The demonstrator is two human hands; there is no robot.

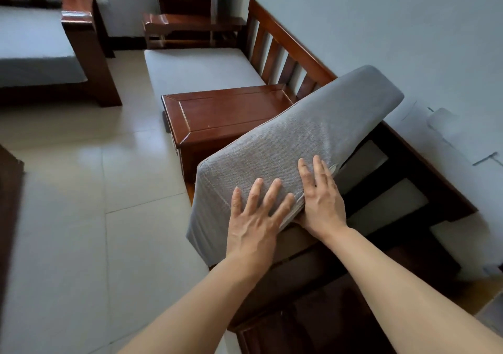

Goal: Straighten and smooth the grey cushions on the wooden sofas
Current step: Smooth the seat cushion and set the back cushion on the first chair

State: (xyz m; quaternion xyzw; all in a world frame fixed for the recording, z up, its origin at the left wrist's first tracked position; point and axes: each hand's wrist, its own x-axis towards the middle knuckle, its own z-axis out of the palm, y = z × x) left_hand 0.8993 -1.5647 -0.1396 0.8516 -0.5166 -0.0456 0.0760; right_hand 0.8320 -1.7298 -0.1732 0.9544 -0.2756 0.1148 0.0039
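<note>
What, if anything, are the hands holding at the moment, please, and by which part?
The grey seat cushion, tilted up off the sofa frame: right hand grips its near edge, left hand lies flat on its top.

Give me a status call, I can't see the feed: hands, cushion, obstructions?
Left hand flat on grey cushion, fingers spread. Right hand gripping its near edge. Cushion lifted, tilted off the sofa frame. Nothing blocking.

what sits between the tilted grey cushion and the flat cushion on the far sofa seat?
In the head view, a wooden side table lies between the tilted grey cushion and the far flat cushion; the tilted cushion's edge overlaps its corner.
</note>
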